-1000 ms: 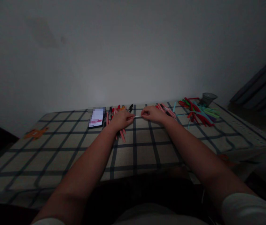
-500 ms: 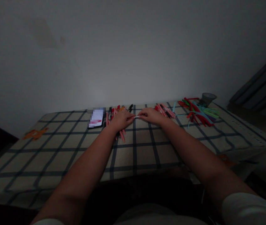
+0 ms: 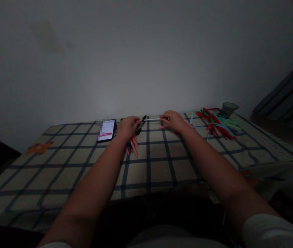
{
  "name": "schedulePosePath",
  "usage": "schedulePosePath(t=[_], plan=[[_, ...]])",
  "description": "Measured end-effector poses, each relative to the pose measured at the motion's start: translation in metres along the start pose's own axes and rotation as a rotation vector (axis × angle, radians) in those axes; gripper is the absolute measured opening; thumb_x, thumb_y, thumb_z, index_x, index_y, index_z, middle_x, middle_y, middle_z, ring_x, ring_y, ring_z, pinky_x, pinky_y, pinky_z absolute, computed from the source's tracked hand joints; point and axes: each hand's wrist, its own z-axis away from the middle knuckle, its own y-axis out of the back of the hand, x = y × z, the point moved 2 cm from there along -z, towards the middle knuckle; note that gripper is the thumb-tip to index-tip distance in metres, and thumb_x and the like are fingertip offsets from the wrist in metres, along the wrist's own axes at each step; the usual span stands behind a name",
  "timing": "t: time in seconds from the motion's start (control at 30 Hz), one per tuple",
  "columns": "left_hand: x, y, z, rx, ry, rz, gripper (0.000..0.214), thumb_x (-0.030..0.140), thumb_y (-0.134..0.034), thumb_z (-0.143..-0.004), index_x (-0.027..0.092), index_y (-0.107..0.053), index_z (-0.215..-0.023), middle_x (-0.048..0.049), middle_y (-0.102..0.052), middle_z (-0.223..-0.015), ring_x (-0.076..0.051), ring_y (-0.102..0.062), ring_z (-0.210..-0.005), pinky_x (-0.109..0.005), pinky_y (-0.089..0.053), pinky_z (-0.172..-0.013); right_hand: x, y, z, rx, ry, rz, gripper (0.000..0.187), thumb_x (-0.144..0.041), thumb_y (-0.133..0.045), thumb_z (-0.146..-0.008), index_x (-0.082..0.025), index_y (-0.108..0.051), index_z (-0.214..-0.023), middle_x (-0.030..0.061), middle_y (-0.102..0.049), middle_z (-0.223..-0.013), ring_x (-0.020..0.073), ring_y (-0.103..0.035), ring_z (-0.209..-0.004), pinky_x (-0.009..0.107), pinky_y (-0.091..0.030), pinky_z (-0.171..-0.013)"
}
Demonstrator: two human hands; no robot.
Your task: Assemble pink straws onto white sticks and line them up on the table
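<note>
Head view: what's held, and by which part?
The right hand's grip pinches a thin, straight white stick by its right end; whether the left hand's grip holds anything cannot be told.

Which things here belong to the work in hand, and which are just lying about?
Seemingly in the work:
white stick, pinched by the right hand
pink sticks by the left hand, whose grip is unclear

Seemingly just lying about, untouched:
phone
coloured strips
cup

phone screen [image 3: 106, 133]: nothing legible (partly pixelated) | tablecloth [image 3: 273, 146], right side: letter-like marks, unreadable
</note>
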Motion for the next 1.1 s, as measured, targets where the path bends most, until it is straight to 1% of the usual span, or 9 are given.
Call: schedulePosePath(t=[0.1,0.23,0.37,0.43,0.57,0.7,0.93,1.03,1.1], plan=[[0.006,0.004,0.003,0.024,0.010,0.062,0.030,0.038,-0.052,-0.091,0.022,-0.068,-0.110,-0.0065,-0.069,-0.110,-0.022,-0.061,-0.101,-0.032,-0.045,-0.086,0.003,-0.001,0.000,-0.032,-0.021,0.004,0.023,-0.030,-0.055,-0.089,-0.016,-0.072,-0.095,0.0081,-0.070,-0.094,0.0175,-0.059,-0.087,0.026,-0.039,-0.078],[0.016,0.004,0.007,-0.016,-0.084,0.121,0.025,0.035,-0.052,-0.091,0.023,-0.067,-0.108,-0.0042,-0.070,-0.108,-0.019,-0.061,-0.100,-0.031,-0.045,-0.088,0.002,-0.005,0.000,-0.098,-0.026,0.039,0.024,-0.031,-0.056,-0.088,-0.016,-0.073,-0.094,0.0083,-0.070,-0.094,0.0176,-0.059,-0.085,0.026,-0.039,-0.074],[0.017,-0.001,0.006,-0.032,-0.159,0.149,0.020,0.030,-0.053,-0.091,0.022,-0.068,-0.103,-0.0035,-0.070,-0.105,-0.018,-0.062,-0.097,-0.030,-0.045,-0.087,0.002,-0.006,0.000,-0.120,-0.047,0.058,0.025,-0.031,-0.055,-0.088,-0.016,-0.073,-0.094,0.0082,-0.071,-0.093,0.0174,-0.059,-0.083,0.026,-0.039,-0.073],[0.014,-0.002,0.005,-0.037,-0.163,0.162,0.020,0.029,-0.054,-0.090,0.021,-0.067,-0.102,-0.0038,-0.070,-0.106,-0.017,-0.062,-0.098,-0.030,-0.045,-0.088,0.004,-0.006,0.000,-0.124,-0.057,0.065,0.025,-0.032,-0.055,-0.088,-0.016,-0.073,-0.095,0.0083,-0.071,-0.093,0.0176,-0.059,-0.083,0.026,-0.039,-0.073],[0.013,-0.001,0.005,-0.042,-0.139,0.159,0.019,0.029,-0.054,-0.091,0.021,-0.067,-0.103,-0.0046,-0.069,-0.109,-0.017,-0.061,-0.101,-0.031,-0.045,-0.089,0.005,-0.006,0.000,-0.118,-0.053,0.073,0.026,-0.033,-0.055,-0.088,-0.017,-0.074,-0.095,0.0087,-0.070,-0.093,0.0179,-0.059,-0.083,0.027,-0.038,-0.072],[0.016,0.000,0.006,-0.039,-0.167,0.151,0.018,0.028,-0.054,-0.090,0.021,-0.067,-0.102,-0.0046,-0.069,-0.109,-0.018,-0.061,-0.101,-0.032,-0.044,-0.090,0.004,-0.006,0.000,-0.105,-0.060,0.070,0.026,-0.033,-0.055,-0.088,-0.017,-0.074,-0.095,0.0083,-0.070,-0.090,0.0173,-0.059,-0.081,0.026,-0.038,-0.070],[0.013,-0.001,0.006,-0.010,-0.129,0.185,0.019,0.027,-0.056,-0.089,0.021,-0.069,-0.102,-0.0044,-0.070,-0.105,-0.018,-0.062,-0.096,-0.030,-0.046,-0.085,0.001,-0.003,0.002,-0.081,-0.079,0.059,0.025,-0.034,-0.056,-0.087,-0.017,-0.074,-0.093,0.0078,-0.071,-0.090,0.0173,-0.059,-0.079,0.026,-0.038,-0.067],[0.012,-0.001,0.006,0.003,-0.139,0.202,0.019,0.028,-0.056,-0.089,0.021,-0.069,-0.103,-0.0045,-0.070,-0.106,-0.018,-0.062,-0.098,-0.031,-0.045,-0.087,0.000,-0.002,0.003,-0.057,-0.058,0.034,0.024,-0.033,-0.056,-0.087,-0.017,-0.074,-0.093,0.0083,-0.071,-0.092,0.0176,-0.060,-0.081,0.027,-0.039,-0.069],[0.012,-0.001,0.007,0.014,-0.141,0.207,0.020,0.028,-0.056,-0.090,0.021,-0.068,-0.104,-0.0045,-0.070,-0.106,-0.019,-0.062,-0.099,-0.031,-0.045,-0.087,-0.001,-0.001,0.003,-0.018,-0.040,-0.011,0.023,-0.031,-0.056,-0.087,-0.017,-0.074,-0.091,0.0085,-0.070,-0.091,0.0173,-0.060,-0.081,0.027,-0.040,-0.070]])
